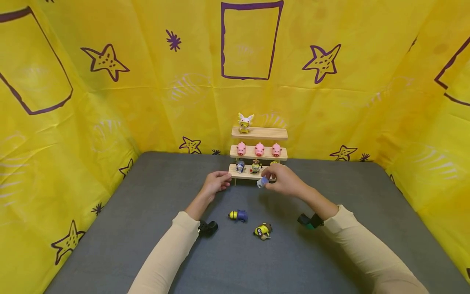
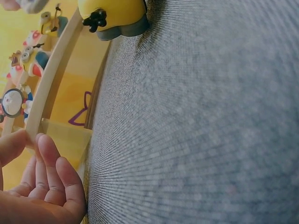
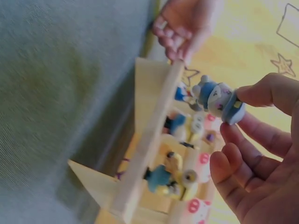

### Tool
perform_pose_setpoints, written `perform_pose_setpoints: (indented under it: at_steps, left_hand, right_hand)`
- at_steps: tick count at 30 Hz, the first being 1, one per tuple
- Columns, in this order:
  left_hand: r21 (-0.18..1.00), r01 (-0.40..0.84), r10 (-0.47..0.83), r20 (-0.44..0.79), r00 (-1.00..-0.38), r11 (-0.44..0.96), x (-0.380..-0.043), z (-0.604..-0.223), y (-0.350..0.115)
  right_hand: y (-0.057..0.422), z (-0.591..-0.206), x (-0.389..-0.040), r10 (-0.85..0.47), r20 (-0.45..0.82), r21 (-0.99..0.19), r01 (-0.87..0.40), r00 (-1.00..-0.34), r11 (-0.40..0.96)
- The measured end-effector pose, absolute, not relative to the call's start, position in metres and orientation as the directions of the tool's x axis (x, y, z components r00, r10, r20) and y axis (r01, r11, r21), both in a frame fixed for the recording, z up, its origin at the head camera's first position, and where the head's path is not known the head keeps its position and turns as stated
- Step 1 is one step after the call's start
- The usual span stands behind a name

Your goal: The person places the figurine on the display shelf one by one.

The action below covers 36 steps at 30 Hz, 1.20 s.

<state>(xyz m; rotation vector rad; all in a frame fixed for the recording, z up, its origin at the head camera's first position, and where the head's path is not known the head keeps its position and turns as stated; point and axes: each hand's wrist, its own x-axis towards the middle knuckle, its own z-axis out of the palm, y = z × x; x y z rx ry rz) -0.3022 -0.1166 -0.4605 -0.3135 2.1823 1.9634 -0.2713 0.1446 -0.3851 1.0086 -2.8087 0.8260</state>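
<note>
My right hand (image 1: 288,179) pinches a small blue-and-white figurine with a blue hat (image 3: 219,99) between thumb and fingertips, held just in front of the bottom tier. A three-tier wooden shelf (image 1: 245,176) has its lower left end gripped between the thumb and forefinger of my left hand (image 1: 216,182). On that bottom tier stand a blue-and-white cat-like figure (image 1: 240,166) and a minion figurine (image 1: 255,167). Another minion figurine (image 3: 180,179) stands at the right, partly hidden by my right hand in the head view.
Three pink pig figures (image 1: 259,150) line the middle tier. A figure with a white winged hood (image 1: 244,123) is on the top tier, left. Two minion figurines, one in blue (image 1: 238,215) and one with brown (image 1: 262,231), lie on the grey table (image 1: 121,241). Yellow cloth (image 1: 198,110) surrounds it.
</note>
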Motion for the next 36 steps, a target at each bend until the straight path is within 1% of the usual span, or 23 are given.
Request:
perform_pose_setpoints:
  at_steps: [3, 8, 15, 23, 36]
  left_hand:
    - [0.955, -0.280, -0.027, -0.279, -0.960, 0.101, -0.304, -0.461, -0.117]
    - [0.956, -0.276, -0.033, -0.274, -0.961, 0.097, -0.304, -0.460, -0.118]
    - [0.956, -0.276, -0.035, -0.274, -0.961, 0.100, -0.304, -0.460, -0.118]
    - [0.957, -0.274, -0.035, -0.272, -0.962, 0.092, -0.303, -0.460, -0.116]
    - [0.959, -0.265, -0.031, -0.263, -0.964, 0.097, -0.304, -0.462, -0.115]
  right_hand:
    - [0.147, -0.374, -0.276, -0.571, 0.227, -0.485, -0.600, -0.789, 0.637]
    - [0.149, -0.360, -0.285, -0.562, 0.261, -0.475, -0.611, -0.785, 0.633]
    - [0.152, -0.347, -0.301, -0.537, 0.237, -0.496, -0.576, -0.809, 0.650]
    - [0.154, -0.329, -0.323, -0.476, 0.269, -0.548, -0.539, -0.838, 0.640]
    - [0.142, -0.302, -0.350, -0.447, 0.250, -0.511, -0.509, -0.859, 0.693]
